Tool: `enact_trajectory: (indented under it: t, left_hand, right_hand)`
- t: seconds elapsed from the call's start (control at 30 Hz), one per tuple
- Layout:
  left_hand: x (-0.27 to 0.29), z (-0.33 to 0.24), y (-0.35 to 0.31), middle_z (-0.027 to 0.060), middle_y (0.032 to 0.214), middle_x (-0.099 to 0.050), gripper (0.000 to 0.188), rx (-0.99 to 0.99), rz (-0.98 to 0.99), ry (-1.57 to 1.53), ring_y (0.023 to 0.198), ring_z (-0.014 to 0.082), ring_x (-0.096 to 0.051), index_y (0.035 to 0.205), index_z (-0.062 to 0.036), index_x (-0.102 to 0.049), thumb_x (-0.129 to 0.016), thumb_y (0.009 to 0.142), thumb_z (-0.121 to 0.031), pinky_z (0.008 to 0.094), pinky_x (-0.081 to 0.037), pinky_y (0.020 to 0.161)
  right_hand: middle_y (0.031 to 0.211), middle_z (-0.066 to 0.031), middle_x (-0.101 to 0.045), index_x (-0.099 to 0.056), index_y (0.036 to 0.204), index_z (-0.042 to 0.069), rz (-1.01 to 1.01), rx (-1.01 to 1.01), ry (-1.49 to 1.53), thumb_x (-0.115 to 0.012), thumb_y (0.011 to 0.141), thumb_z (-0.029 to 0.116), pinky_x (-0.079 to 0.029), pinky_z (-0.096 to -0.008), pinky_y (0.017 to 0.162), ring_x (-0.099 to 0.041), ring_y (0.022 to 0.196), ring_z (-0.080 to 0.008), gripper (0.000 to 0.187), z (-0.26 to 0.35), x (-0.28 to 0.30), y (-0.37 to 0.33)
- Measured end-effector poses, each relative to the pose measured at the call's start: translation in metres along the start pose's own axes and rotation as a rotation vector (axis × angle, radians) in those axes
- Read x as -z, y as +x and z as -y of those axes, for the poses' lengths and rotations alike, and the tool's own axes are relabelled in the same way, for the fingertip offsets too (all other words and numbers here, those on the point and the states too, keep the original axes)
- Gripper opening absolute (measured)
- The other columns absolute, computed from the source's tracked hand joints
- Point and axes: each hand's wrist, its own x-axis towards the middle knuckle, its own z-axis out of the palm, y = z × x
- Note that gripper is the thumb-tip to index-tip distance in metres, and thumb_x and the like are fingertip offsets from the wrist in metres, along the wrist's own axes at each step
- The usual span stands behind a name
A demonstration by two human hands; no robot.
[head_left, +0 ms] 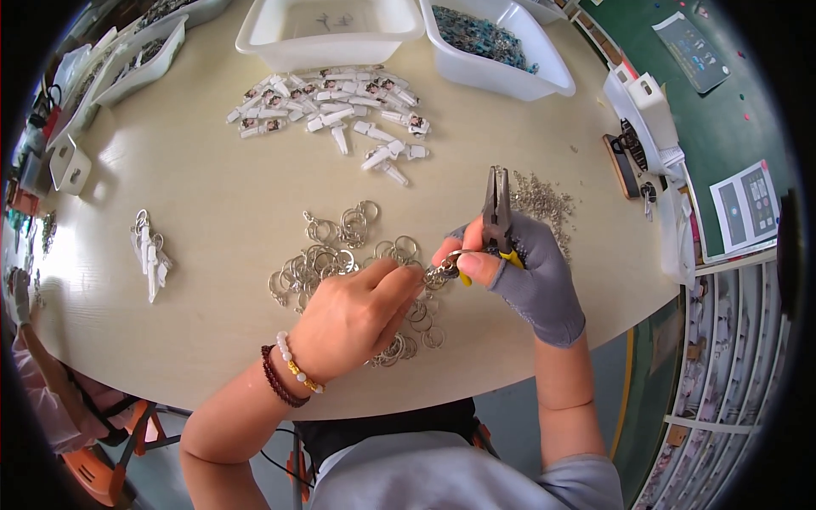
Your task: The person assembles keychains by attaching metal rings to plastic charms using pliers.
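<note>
My right hand (540,276), in a grey fingerless glove, holds pliers (497,208) with dark jaws pointing away from me and yellow handles tucked into the palm. Its bare thumb and forefinger also pinch a key ring (455,257) with a short chain (438,272). Closed at the chain's other end is my bare left hand (361,314), its fingertips partly hidden. Beneath and around both hands lies a loose pile of silver key rings (314,268) with chains. Small metal rings (544,204) are scattered just beyond the right hand.
Past the key rings lies a heap of white pieces with printed pictures (331,102). Several such pieces (151,255) lie at left. A white bin (331,51) and a bin of blue-green items (501,81) stand behind. A phone (620,166) rests at right; another person's arm (47,365) shows far left.
</note>
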Motion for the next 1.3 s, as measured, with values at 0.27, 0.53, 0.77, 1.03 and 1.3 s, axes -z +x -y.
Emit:
enact_trajectory:
  t: [0.27, 0.53, 0.77, 1.03, 1.3]
  left_hand:
    - [0.000, 0.002, 0.000, 0.0090, 0.076, -0.055, 0.014, -0.032, -0.008, 0.042, 0.057, 0.0276, -0.058, 0.095, -0.0044, -0.058, -0.062, 0.082, -0.006, 0.0365, -0.047, 0.049]
    - [0.004, 0.002, 0.000, 0.0078, 0.078, -0.054, 0.027, -0.041, -0.038, 0.069, 0.060, 0.0256, -0.059, 0.100, -0.0046, -0.058, -0.063, 0.074, -0.003, 0.0344, -0.049, 0.050]
    - [0.004, 0.003, -0.001, 0.0034, 0.077, -0.049, 0.030, -0.175, -0.065, 0.369, 0.062, 0.0163, -0.058, 0.103, -0.0069, -0.058, -0.061, 0.073, -0.005, 0.0288, -0.046, 0.047]
    - [0.006, -0.009, 0.003, 0.0057, 0.074, -0.051, 0.023, -0.064, -0.135, 0.194, 0.059, 0.0190, -0.057, 0.103, -0.0035, -0.058, -0.064, 0.080, -0.003, 0.0308, -0.047, 0.048]
    - [0.013, -0.012, 0.005, 0.0110, 0.074, -0.058, 0.022, -0.044, -0.235, -0.014, 0.056, 0.0237, -0.058, 0.103, 0.0011, -0.061, -0.063, 0.081, 0.004, 0.0326, -0.045, 0.049]
  right_hand:
    - [0.090, -0.0064, -0.065, -0.057, 0.087, 0.002, 0.056, -0.013, -0.057, -0.065, 0.086, 0.005, -0.050, -0.0254, 0.077, -0.060, 0.087, -0.0101, 0.008, 0.000, -0.001, 0.000]
    - [0.088, -0.0038, -0.064, -0.057, 0.086, 0.002, 0.044, -0.017, -0.069, -0.066, 0.085, 0.007, -0.048, -0.0242, 0.074, -0.058, 0.083, -0.0086, 0.010, 0.005, 0.003, -0.004]
    - [0.079, -0.0103, -0.060, -0.056, 0.086, -0.002, 0.042, 0.172, -0.568, -0.069, 0.081, 0.007, -0.046, -0.0284, 0.064, -0.058, 0.070, -0.0181, 0.016, 0.001, -0.007, 0.001]
    - [0.073, -0.0128, -0.056, -0.056, 0.088, 0.001, -0.061, 0.195, -0.619, -0.069, 0.081, 0.010, -0.045, -0.0317, 0.059, -0.055, 0.062, -0.0247, 0.017, -0.004, -0.020, -0.001]
    - [0.079, -0.0001, -0.056, -0.054, 0.090, 0.004, -0.115, -0.097, 0.275, -0.057, 0.094, 0.026, -0.045, -0.0242, 0.070, -0.053, 0.077, -0.0070, 0.022, -0.023, -0.031, 0.002]
